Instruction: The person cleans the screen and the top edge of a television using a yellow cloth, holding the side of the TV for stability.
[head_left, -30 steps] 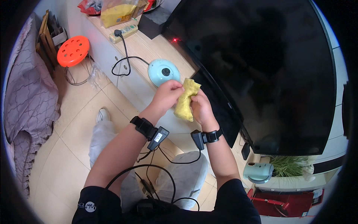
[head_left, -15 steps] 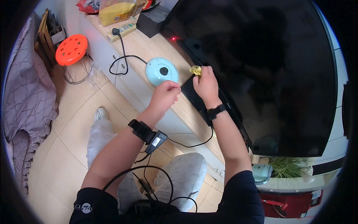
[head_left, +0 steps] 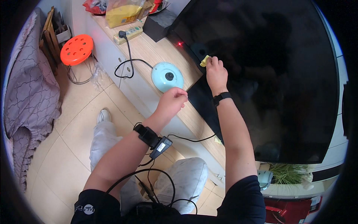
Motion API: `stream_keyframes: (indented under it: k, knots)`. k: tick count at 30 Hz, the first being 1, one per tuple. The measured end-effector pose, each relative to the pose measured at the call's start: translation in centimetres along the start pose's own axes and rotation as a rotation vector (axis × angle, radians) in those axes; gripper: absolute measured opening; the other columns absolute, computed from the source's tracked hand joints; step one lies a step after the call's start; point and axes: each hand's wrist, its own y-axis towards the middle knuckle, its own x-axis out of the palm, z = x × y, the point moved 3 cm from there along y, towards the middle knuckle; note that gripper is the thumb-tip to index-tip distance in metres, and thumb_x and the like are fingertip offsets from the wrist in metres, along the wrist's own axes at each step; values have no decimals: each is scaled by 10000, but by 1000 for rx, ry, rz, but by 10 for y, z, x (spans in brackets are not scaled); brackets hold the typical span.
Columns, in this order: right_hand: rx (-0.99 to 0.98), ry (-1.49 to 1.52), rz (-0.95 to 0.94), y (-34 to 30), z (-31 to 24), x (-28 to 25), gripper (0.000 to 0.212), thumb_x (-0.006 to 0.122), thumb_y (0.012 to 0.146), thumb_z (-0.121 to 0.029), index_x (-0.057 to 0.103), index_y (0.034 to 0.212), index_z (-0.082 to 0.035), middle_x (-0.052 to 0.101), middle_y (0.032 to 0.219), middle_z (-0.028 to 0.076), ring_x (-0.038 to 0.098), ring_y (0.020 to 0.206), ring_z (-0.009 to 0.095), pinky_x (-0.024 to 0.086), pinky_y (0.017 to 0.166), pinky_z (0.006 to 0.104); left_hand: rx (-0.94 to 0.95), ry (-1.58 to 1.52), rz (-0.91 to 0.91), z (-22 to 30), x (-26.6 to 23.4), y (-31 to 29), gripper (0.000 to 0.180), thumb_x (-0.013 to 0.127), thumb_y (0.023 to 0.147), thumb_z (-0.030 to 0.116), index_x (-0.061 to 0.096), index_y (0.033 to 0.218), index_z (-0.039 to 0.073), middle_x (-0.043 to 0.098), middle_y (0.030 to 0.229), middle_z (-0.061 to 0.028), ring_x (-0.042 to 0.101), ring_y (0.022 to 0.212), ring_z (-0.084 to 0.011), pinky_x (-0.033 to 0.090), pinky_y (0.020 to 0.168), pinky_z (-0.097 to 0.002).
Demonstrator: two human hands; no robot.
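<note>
My right hand is closed on a small yellow cloth, pressed to the lower frame of a large black television. Most of the cloth beyond my fingertips is crumpled. My left hand is curled with the fingers pressed together, above the front edge of the wooden cabinet top; whether it holds anything is hidden. Just beyond it lies a light-blue kettle base with a black round connector. The television's flat black stand lies between my two hands.
The kettle base's black cord runs to a power strip. A black box and a yellow bag stand at the far end. An orange stool is on the floor at left. Cables hang from my left wrist device.
My right hand has moved the cloth up and right, from beside the stand onto the television's lower frame. My left hand stays curled by the kettle base. The whole view has shifted slightly.
</note>
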Motion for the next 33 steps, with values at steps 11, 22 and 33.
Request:
stream_keyframes:
  k: [11,22,33]
  knots:
    - [23,59,-122,-8,-18,22,170,623,784,-97,655,941,-43,520,906,43,588,820,197,561,605,305,30,-14,-64,-2,0,-1,188,599,892,149,605,1047,43,641,923,-39,587,765,-113,474,660,-243]
    - [24,163,-40,3,-7,11,152,618,792,-54,630,943,-48,516,905,60,592,841,222,570,637,316,16,-2,-68,-2,2,-3,191,586,884,133,603,1045,32,629,906,-45,574,733,-116,463,636,-241]
    - [48,108,-12,19,9,2,180,594,821,-72,638,988,-22,510,935,71,588,856,227,571,631,323,22,-25,-81,2,2,-6,186,577,887,135,599,1043,34,625,920,-46,575,754,-118,462,648,-245]
